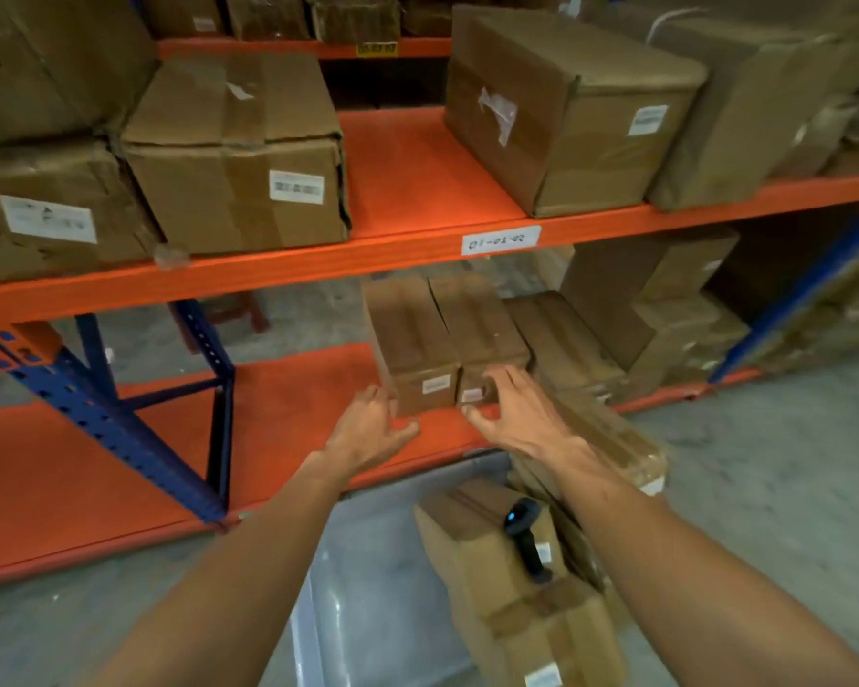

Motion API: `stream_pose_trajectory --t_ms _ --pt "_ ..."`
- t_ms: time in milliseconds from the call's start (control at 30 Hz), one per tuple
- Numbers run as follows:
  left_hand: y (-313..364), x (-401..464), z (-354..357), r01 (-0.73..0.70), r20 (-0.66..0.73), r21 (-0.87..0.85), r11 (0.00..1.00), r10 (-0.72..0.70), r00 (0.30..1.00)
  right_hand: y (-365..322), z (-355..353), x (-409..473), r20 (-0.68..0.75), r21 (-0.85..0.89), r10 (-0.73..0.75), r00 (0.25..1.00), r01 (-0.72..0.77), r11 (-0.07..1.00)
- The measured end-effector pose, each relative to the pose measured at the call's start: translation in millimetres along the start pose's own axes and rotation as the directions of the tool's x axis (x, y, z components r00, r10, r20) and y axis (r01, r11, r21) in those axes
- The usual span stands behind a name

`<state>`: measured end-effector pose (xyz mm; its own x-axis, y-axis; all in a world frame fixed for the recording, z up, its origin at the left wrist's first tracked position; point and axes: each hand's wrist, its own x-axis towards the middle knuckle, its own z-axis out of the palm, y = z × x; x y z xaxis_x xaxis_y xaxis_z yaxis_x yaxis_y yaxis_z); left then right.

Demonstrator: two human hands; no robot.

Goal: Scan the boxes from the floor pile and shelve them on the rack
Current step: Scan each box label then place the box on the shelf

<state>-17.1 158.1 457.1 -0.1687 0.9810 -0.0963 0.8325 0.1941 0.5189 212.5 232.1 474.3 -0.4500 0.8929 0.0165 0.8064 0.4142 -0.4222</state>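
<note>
- Head view shows both arms reaching toward the bottom shelf (279, 389) of the orange-and-blue rack, at the middle of the frame.
- Two small brown boxes (447, 339) already sit side by side on that shelf, labels facing out; more stacked boxes stand to their right, under the middle shelf (417, 181).
- Left hand (373, 428) hovers at the left front corner of the left box, fingers loosely spread; its grip is apart and holds nothing, though whether a fingertip touches the cardboard cannot be told.
- Right hand (512, 414) hangs in front of the right box's label, fingers loosely curved with a clear gap between them; this grip is also apart and empty.
- By these signs, at least two boxes look shelved, and the hands seem to be either squaring them up or letting go.
- Floor pile (517, 587) at the lower centre holds several more boxes, so much of the work remains.
- Black scanner (524, 538) lies on top of that pile, in neither hand; the next box would need scanning before it goes up.
</note>
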Motion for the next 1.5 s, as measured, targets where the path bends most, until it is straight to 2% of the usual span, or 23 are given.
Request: stream_pose_trajectory --t_ms 200,400,667,867,1000,1200,1333,1400,1500 --pt "45.3 -50.0 115.9 0.104 0.132 0.019 0.994 -0.106 0.986 110.7 24.9 -93.7 0.154 0.037 0.148 0.977 -0.155 0.987" --pt "64.8 -77.7 231.8 0.15 0.216 0.073 0.986 -0.162 0.963 196.7 65.6 -151.3 0.231 0.008 0.229 0.946 -0.238 0.971" --pt "15.6 -46.8 359.9 0.147 0.21 0.176 0.974 -0.182 0.96 254.0 185.5 -135.8 0.257 0.054 0.287 0.923 -0.31 0.949" --pt "-27.7 -10.2 439.5 0.05 0.167 0.284 0.957 -0.101 0.981 280.9 274.9 -118.0 0.194 0.003 0.288 0.938 -0.294 0.956" --pt "-47.6 2.0 477.5 -0.025 0.184 0.257 0.966 -0.023 0.983 286.7 318.0 -112.7 0.209 0.01 0.306 0.929 -0.315 0.949" --pt "-69.7 0.3 507.9 -0.006 0.091 0.125 0.992 -0.005 0.996 276.3 351.6 -97.2 0.157 -0.006 0.319 0.935 -0.322 0.947" --pt "-77.9 -1.4 511.6 -0.023 0.107 0.136 0.99 0.008 0.994 278.7 358.7 -91.6 0.177 -0.011 0.317 0.932 -0.32 0.947" --pt "-82.0 -2.4 513.2 -0.044 0.112 0.155 0.987 0.027 0.993 281.0 354.7 -93.1 0.17 0.075 0.311 0.935 -0.327 0.942" --pt "-85.9 -3.0 516.0 -0.088 0.131 0.235 0.968 0.058 0.99 286.4 338.7 -107.4 0.151 0.298 0.338 0.929 -0.369 0.88"
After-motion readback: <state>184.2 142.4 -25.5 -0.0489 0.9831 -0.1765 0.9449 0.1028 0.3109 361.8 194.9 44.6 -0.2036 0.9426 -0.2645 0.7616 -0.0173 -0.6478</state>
